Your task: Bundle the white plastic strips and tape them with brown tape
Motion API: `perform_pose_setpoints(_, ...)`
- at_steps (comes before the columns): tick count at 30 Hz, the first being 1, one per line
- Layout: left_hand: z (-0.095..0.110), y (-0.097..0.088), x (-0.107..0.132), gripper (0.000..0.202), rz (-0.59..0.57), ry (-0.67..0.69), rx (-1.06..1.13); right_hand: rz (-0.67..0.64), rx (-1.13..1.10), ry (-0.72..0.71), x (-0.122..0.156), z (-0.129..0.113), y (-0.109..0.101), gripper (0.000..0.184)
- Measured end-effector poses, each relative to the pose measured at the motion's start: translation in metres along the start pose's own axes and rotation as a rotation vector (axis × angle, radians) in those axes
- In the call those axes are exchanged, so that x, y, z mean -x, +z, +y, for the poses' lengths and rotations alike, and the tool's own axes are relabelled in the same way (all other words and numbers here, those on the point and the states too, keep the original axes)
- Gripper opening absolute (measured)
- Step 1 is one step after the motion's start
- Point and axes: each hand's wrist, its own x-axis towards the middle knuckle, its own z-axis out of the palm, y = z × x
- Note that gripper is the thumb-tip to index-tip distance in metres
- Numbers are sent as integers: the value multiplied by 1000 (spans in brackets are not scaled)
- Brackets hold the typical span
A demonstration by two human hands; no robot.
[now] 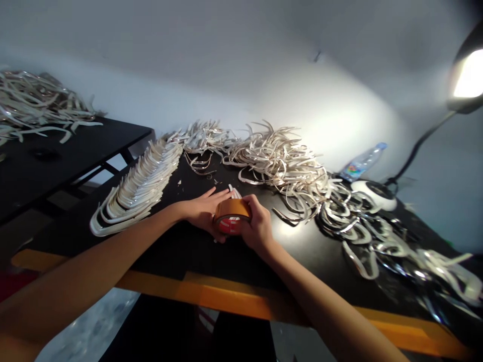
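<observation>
Head view: the right hand (257, 227) gripped a roll of tan adhesive tape (232, 216) above the black tabletop (124, 256). The open left hand (204, 212) lay just beside it, between a stacked row of curved pale strips (138, 183) and a tangled heap (279, 166).

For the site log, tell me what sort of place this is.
Probably a small hand-assembly workshop: heaps of curved pale strips sorted across a black worktable, with a roll of tape in use.
</observation>
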Motion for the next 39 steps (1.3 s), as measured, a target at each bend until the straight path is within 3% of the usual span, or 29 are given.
perform_pose_setpoints(7,0,-1,3,135,0,21,2,-27,63,18,3,-1,1,24)
perform_pose_setpoints(11,3,-3,1,136,-24,-2,-42,-22,-38,19,3,-4,1,26)
perform_pose_setpoints(14,3,-3,1,128,0,-4,-11,130,-241,105,-5,2,-2,24)
perform_pose_setpoints(17,1,-3,3,119,46,47,5,382,-405,275,-22,24,-13,16)
perform_pose_setpoints(20,1,-3,6,117,59,56,6,469,-252,344,-38,59,-29,23)
perform_pose_setpoints(24,2,-4,8,119,91,59,28,417,-87,394,-46,100,-41,34)
perform_pose_setpoints(27,2,-5,10,122,122,65,76,382,0,392,-45,111,-42,35)
perform_pose_setpoints(31,3,-5,11,112,197,20,165,336,158,388,-40,94,-41,41)
perform_pose_setpoints(35,7,1,4,68,445,-12,283,324,431,169,-37,50,-36,37)
perform_pose_setpoints(37,9,5,0,52,558,-18,302,209,454,60,-33,30,-29,21)
perform_pose_setpoints(39,12,8,-2,42,595,-28,290,40,449,19,-27,17,-20,17)
